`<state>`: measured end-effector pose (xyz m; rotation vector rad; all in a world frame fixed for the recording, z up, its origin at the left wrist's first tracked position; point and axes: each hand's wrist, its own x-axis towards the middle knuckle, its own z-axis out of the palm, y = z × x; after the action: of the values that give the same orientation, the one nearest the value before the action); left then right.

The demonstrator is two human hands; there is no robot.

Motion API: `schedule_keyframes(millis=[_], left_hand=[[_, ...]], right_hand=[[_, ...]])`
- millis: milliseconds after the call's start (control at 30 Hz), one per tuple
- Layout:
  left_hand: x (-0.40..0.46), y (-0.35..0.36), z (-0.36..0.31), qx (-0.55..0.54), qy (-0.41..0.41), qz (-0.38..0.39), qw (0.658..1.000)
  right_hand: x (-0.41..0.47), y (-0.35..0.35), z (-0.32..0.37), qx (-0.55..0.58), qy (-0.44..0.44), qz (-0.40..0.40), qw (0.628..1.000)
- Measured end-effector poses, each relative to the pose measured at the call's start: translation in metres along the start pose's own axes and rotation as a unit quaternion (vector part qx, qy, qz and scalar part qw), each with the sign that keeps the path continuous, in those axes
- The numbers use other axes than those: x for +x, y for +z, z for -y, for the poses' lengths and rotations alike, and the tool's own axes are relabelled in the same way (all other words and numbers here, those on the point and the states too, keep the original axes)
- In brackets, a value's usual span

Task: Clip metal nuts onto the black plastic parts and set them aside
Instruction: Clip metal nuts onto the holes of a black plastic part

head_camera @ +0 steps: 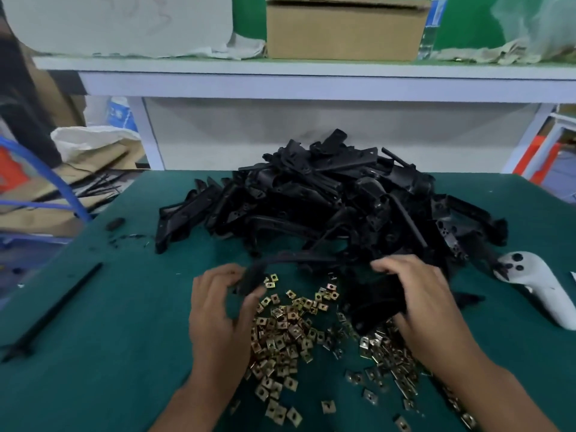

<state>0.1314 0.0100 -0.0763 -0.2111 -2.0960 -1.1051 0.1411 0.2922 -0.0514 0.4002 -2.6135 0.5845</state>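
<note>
A big heap of black plastic parts [336, 198] covers the middle of the green table [109, 338]. In front of it lies a spread of several small brass-coloured metal nuts [286, 332]. My left hand [218, 319] grips the near end of a long curved black plastic part [290, 260], which arches over the nuts toward the right. My right hand [427, 304] closes around another black plastic part [377, 300] lying over the nuts. Blur hides whether a nut sits on either part.
A white hand controller [542, 285] lies at the right. A long black strip [59, 307] lies at the left, with a small black piece [115, 223] and scraps behind it. A white shelf [311, 79] with a cardboard box [343, 29] stands beyond the table.
</note>
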Motion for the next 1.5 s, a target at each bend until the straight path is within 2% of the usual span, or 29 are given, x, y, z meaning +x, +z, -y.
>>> schedule_keyframes(millis=[67,133,200,267,333,400,467,567,633,667,800,867,1000,1133,1167,1300,1367,1500], left_hand=[[0.002,-0.003,-0.005,-0.051,-0.054,-0.034,0.997],[0.004,-0.005,-0.007,-0.117,-0.117,-0.073,0.983],[0.007,-0.007,-0.007,-0.171,-0.145,-0.11,0.968],[0.012,-0.009,-0.008,-0.243,-0.16,-0.122,0.949],[0.014,-0.01,-0.005,-0.314,-0.223,-0.108,0.917],[0.017,-0.014,-0.004,-0.366,-0.311,-0.07,0.874],[0.019,-0.016,0.001,-0.434,-0.369,-0.027,0.821],[0.02,-0.018,0.004,-0.535,-0.399,0.019,0.745],[0.02,-0.019,0.003,-0.569,-0.409,0.036,0.713],[0.02,-0.018,0.002,-0.575,-0.408,0.049,0.708],[0.02,-0.015,0.001,-0.545,-0.385,0.129,0.733],[0.02,-0.014,0.0,-0.546,-0.375,0.17,0.73],[0.014,-0.008,-0.001,-0.552,-0.372,0.2,0.719],[0.008,-0.005,-0.005,-0.55,-0.341,0.221,0.73],[0.007,-0.005,-0.008,-0.536,-0.324,0.231,0.745],[0.001,-0.003,-0.02,-0.412,-0.241,0.251,0.842],[-0.001,-0.004,-0.025,-0.386,-0.205,0.25,0.864],[-0.001,-0.007,-0.031,-0.368,-0.15,0.249,0.883]], right_hand=[[0.001,0.0,-0.006,-0.04,0.06,-0.01,0.997],[0.0,0.002,-0.009,-0.109,0.07,-0.014,0.991],[-0.002,0.004,-0.007,-0.14,0.102,0.0,0.985],[0.0,0.002,-0.003,-0.131,0.155,0.054,0.978],[0.002,-0.009,-0.005,-0.07,0.171,0.128,0.974],[0.001,-0.031,-0.006,0.001,0.148,0.198,0.969],[0.001,-0.046,0.005,0.031,0.093,0.21,0.973],[-0.001,-0.027,0.05,0.021,-0.034,0.188,0.981],[-0.003,-0.002,0.073,-0.022,-0.074,0.226,0.971],[-0.005,0.008,0.08,-0.051,-0.082,0.238,0.966],[-0.005,0.015,0.084,-0.069,-0.107,0.164,0.978],[-0.007,0.023,0.08,-0.099,-0.113,0.148,0.978],[-0.007,0.026,0.078,-0.127,-0.111,0.128,0.977],[-0.012,0.022,0.074,-0.063,-0.072,0.079,0.992],[-0.013,0.02,0.071,-0.049,-0.061,0.068,0.995],[-0.013,0.012,0.064,0.073,0.009,0.018,0.997],[-0.01,0.009,0.063,0.097,0.028,0.005,0.995],[-0.008,0.009,0.065,0.118,0.021,-0.004,0.993]])
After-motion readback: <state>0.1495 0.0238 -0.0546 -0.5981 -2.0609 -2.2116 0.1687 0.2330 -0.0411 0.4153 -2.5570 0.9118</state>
